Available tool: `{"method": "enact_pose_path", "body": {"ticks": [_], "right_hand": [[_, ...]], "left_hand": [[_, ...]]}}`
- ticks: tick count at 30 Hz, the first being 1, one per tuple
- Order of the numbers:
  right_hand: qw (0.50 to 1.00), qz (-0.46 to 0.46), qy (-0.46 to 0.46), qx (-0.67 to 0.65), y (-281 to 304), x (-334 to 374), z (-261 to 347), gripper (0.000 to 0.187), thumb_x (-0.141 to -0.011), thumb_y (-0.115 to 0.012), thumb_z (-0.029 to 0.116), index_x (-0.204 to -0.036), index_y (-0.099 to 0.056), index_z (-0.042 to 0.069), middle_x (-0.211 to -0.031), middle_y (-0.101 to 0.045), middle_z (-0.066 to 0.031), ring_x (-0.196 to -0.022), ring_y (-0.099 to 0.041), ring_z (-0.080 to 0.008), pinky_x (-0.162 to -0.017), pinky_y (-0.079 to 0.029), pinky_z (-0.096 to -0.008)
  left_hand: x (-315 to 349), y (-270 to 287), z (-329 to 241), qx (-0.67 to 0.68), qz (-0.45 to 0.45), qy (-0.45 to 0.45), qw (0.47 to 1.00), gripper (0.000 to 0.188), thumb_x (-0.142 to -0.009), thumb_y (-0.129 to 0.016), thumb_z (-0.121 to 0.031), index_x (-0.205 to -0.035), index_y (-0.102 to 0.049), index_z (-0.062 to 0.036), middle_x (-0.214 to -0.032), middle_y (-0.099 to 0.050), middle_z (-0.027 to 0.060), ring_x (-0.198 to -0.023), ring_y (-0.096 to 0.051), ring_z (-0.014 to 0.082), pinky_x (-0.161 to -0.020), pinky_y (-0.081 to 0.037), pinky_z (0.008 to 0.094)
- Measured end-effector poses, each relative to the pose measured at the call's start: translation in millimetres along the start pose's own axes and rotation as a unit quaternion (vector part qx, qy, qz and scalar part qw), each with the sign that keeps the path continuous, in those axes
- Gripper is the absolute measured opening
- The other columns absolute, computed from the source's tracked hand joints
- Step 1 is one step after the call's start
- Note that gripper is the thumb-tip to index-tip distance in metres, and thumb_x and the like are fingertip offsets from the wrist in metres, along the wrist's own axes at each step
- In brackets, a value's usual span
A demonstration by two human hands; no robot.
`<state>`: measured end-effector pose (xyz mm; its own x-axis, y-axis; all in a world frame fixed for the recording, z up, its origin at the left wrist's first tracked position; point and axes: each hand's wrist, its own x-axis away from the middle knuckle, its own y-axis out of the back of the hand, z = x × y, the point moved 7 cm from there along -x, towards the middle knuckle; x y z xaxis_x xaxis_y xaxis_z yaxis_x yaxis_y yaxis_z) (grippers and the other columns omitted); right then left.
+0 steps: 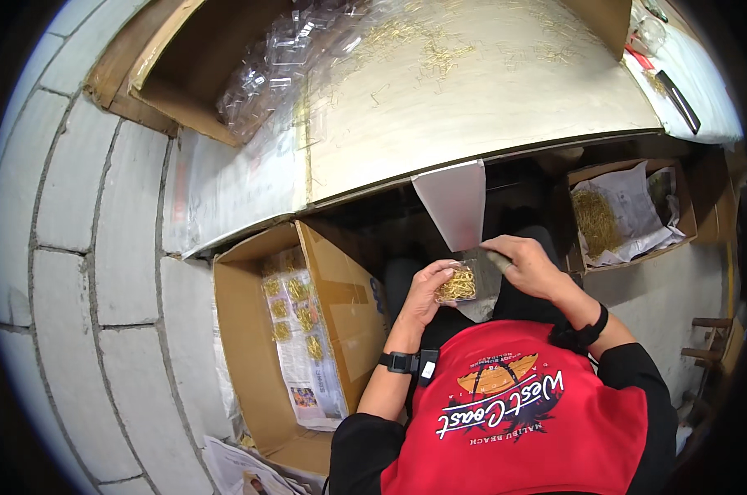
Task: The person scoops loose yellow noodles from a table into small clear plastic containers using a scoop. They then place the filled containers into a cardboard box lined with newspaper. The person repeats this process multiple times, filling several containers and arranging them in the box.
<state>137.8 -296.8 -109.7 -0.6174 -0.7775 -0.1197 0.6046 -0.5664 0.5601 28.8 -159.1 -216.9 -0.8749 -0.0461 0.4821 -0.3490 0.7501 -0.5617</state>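
My left hand [427,290] is closed around a small clear plastic box [458,283] full of gold-coloured metal pins or clips, held above my lap. To its right, my right hand [528,264] is bent inward, thumb and fingers curled toward each other; whatever lies between them is too small or too clear to make out. Below those fingertips shows a greyish, see-through sheet or bag [486,290]. Just beyond both hands, a white chute-like panel [454,202] slopes down from the table edge.
Loose gold pins [448,58] lie scattered over the pale table [472,107]. Clear plastic boxes [266,74] pile up in a carton at the far left. An open carton [340,289] at left holds filled boxes [299,313] on newspaper; another carton [633,264] at right holds loose pins [594,223].
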Motion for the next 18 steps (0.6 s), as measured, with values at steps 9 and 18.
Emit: {"method": "enact_pose_path", "body": {"ticks": [9,18], "right_hand": [[0.951,0.034,-0.16,-0.263,-34,-19,-16,0.018,-0.083,-0.061,0.01,-0.093,-0.068,-0.004,-0.082,-0.068,-0.0135,-0.075,-0.063,-0.0131,-0.07,-0.049,-0.0278],[0.955,-0.08,-0.093,-0.27,-11,-20,-1,0.009,-0.08,-0.063,0.004,-0.085,-0.068,-0.002,-0.08,-0.065,-0.0079,-0.076,-0.061,-0.0123,-0.069,-0.049,-0.027]], "left_hand": [[21,-32,-44,-0.117,-0.047,-0.061,0.99,0.025,-0.089,-0.059,-0.017,-0.108,-0.058,-0.0009,-0.091,-0.065,0.0066,-0.072,-0.065,0.0112,-0.047,-0.055,0.0235],[19,-50,-50,-0.05,-0.03,-0.054,0.997,0.023,-0.091,-0.056,-0.015,-0.108,-0.057,0.0,-0.088,-0.065,0.0082,-0.069,-0.066,0.0141,-0.045,-0.056,0.0261]]}}
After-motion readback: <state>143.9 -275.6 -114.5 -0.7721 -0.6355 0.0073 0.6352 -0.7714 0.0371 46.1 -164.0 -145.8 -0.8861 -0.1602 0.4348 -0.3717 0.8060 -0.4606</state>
